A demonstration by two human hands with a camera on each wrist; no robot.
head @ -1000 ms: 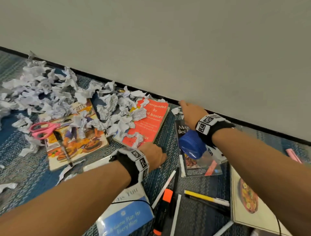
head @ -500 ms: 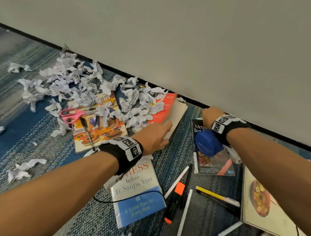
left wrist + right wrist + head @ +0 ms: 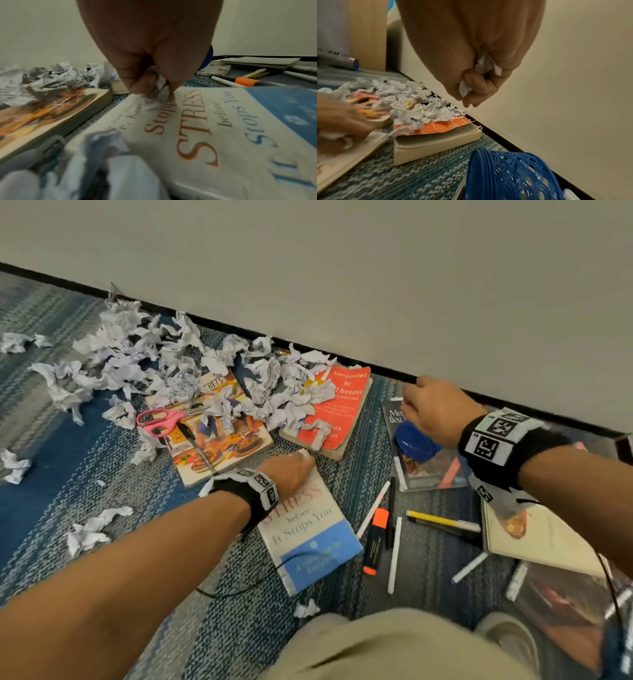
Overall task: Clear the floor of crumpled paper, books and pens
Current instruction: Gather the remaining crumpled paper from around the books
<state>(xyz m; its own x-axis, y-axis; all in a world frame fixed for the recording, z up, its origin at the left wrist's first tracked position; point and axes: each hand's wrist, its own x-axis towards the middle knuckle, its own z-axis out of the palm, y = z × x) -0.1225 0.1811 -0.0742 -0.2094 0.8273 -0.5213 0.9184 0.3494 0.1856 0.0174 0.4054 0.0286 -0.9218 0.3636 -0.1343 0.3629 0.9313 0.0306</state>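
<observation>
My left hand (image 3: pixel 291 470) pinches a small crumpled paper (image 3: pixel 154 97) at the top edge of the white and blue "Stress" book (image 3: pixel 308 535). My right hand (image 3: pixel 435 409) hovers near the wall over a dark book (image 3: pixel 421 470), fist curled round crumpled paper scraps (image 3: pixel 485 65). A heap of crumpled paper (image 3: pixel 154 364) covers the cookbook (image 3: pixel 219 446) and the orange book (image 3: pixel 329 412). Several pens and an orange highlighter (image 3: pixel 375 541) lie between the books.
Pink scissors (image 3: pixel 161 419) and a black pen lie on the cookbook. A blue mesh cup (image 3: pixel 414 441) lies tipped on the dark book. More books (image 3: pixel 534 535) sit at the right. Loose paper bits (image 3: pixel 92 529) dot the blue carpet. My knee (image 3: pixel 394 645) is below.
My left hand drew back from the orange book to the top of the "Stress" book and pinched a paper scrap. The right hand stayed near the wall. The head view shifted.
</observation>
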